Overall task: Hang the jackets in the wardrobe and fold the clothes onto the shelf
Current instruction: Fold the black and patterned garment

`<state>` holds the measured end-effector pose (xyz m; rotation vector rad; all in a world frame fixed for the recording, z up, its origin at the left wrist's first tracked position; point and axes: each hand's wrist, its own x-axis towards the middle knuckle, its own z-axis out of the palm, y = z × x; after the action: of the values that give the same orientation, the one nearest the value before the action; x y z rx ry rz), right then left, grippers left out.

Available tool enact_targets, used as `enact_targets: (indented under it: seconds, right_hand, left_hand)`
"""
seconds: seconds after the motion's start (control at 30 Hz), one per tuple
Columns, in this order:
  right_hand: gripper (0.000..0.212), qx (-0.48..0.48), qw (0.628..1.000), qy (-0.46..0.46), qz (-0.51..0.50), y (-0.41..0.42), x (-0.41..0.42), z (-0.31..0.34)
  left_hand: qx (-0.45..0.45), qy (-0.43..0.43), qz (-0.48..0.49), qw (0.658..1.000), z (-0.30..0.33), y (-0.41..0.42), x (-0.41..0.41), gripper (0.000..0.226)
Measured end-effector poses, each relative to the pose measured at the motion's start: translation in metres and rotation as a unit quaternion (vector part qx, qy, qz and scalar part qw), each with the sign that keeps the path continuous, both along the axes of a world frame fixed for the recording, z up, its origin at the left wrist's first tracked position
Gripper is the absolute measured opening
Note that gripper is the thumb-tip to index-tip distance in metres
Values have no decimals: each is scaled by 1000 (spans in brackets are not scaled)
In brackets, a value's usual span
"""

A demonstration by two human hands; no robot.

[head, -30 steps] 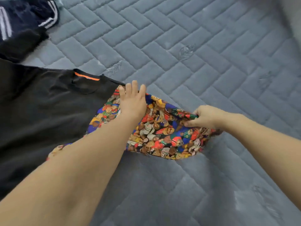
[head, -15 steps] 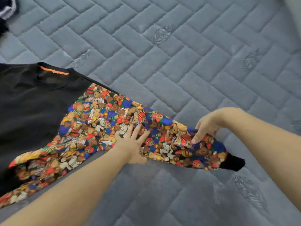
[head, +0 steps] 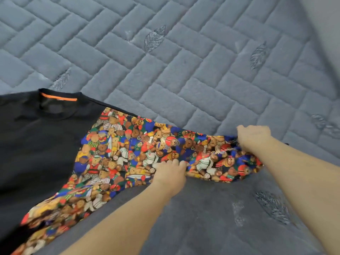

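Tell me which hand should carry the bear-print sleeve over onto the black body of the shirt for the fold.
Right, probably. The right hand already grips the bear-print sleeve at its outer end, so it can swing that end inward. The left hand sits mid-sleeve at the near edge, better placed to hold the crease.
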<state>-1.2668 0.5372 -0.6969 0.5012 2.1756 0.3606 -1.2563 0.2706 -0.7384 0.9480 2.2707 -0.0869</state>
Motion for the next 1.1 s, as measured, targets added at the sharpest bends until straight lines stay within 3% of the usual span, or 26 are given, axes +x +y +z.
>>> enact_targets:
  seconds: [0.1,0.2,0.27,0.4,0.5,0.57,0.7,0.87,1.0,1.1]
  right_hand:
    - [57,20,1000,-5,-3,-12,19,-14]
    - [69,-76,995,57,-14,-58,11,-25]
    - [71,-139,985,92,-45,-102,-5,-31]
    - [72,-218,962,142,-86,-202,-48,-37]
    - [74,-258,948,177,-56,-269,-84,-33]
    - [74,-268,940,210,-20,-309,-107,-33]
    - [74,-242,930,272,53,-381,-160,-46]
    - [67,-197,900,383,-63,-438,-243,-71]
    - [40,-167,901,387,-104,-442,-265,-86]
    - [23,-161,895,411,-66,-440,-264,-85]
  left_hand:
    - [8,-26,-30,999,-3,2,0,41]
    - [61,30,-61,996,-6,-32,-16,50]
    - [29,53,-29,998,-4,-74,-33,58]
    - [-57,90,193,975,-1,-185,-71,68]
    - [-99,35,354,929,-1,-268,-92,68]
    - [-124,-7,404,906,-2,-313,-105,67]
    - [-80,9,409,909,-2,-370,-158,66]
    - [50,189,405,893,-7,-407,-267,65]
    - [70,156,385,907,-20,-417,-342,59]
    - [40,158,349,923,-24,-418,-369,32]
